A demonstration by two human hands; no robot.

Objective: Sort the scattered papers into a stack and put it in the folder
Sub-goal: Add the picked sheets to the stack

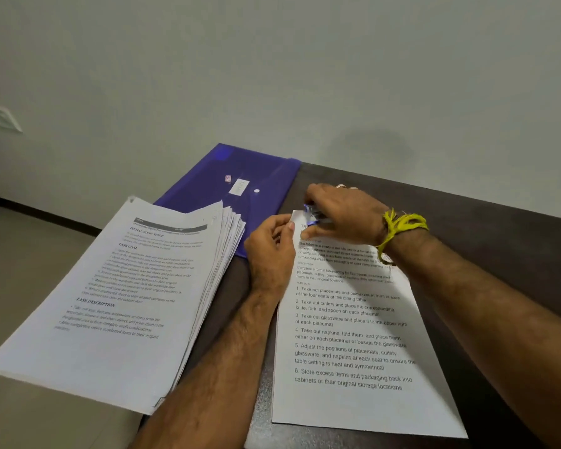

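Note:
A printed sheet or thin set of papers lies flat on the dark table in front of me. My left hand pinches its top left corner. My right hand grips a small blue and silver object, likely a stapler, over that same corner. A thick stack of printed papers lies to the left, hanging over the table's left edge, its sheets fanned at the right side. The purple plastic folder lies closed at the far left of the table, partly under the thick stack.
The dark table ends at a pale wall behind. A yellow thread is tied round my right wrist. A pale floor and a dark skirting show to the left of the table.

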